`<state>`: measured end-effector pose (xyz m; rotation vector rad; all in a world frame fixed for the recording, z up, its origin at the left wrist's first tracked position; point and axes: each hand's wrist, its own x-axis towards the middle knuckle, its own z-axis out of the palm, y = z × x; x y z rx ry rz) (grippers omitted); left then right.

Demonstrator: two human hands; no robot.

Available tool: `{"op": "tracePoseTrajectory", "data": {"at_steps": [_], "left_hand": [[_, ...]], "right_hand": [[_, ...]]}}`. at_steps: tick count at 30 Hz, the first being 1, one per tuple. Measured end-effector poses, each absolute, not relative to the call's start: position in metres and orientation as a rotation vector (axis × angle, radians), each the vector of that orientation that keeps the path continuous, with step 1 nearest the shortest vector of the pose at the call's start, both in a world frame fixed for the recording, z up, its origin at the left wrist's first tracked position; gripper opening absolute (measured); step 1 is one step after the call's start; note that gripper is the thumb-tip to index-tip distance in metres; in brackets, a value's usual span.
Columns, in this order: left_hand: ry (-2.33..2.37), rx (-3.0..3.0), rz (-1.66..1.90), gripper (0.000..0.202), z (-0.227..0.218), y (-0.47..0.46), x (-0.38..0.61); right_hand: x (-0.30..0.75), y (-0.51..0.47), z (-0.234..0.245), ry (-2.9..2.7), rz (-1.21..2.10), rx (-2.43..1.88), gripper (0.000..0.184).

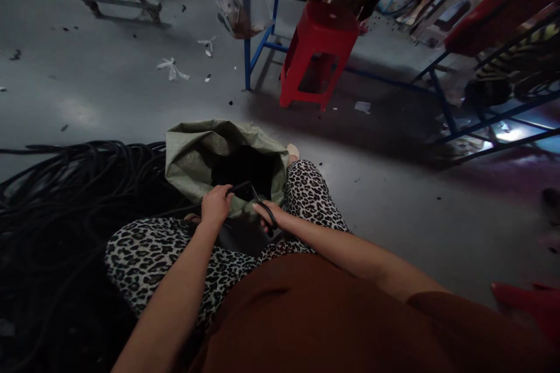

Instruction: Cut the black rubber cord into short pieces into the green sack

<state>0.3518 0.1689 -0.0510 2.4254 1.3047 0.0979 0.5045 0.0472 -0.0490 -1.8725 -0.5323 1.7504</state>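
Between my knees stands an open woven sack (186,154), pale green, its inside dark. My left hand (215,205) is closed on a thin black strip (240,186) that reaches out over the sack's mouth. In my right hand (269,214) I grip scissors (266,210) with black handles, their blades pointing up toward the end of the strip. Whether the blades touch the strip I cannot tell. Left of the sack lies a large heap of long black cords (100,180), which runs off the left edge of the view.
A red plastic stool (321,52) stands ahead, beside a blue metal frame (247,64) with a clear bag (245,3) hanging on it. A wheeled metal cart (120,3) is at the upper left. White scraps (172,69) litter the grey floor. Other people's legs show at the upper right.
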Motion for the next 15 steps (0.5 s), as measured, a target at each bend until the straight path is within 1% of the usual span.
{"op": "tracePoseTrajectory", "data": {"at_steps": [4, 15], "left_hand": [[1.322, 2.421, 0.087, 0.033, -0.0472, 0.1676, 0.3531], [1.273, 2.436, 0.048, 0.034, -0.0527, 0.1649, 0.3518]], "right_hand": [[0.5028, 0.0478, -0.0517, -0.662, 1.763, -1.824, 0.026], [0.5021, 0.0528, -0.0517, -0.662, 1.774, -1.819, 0.028]]}}
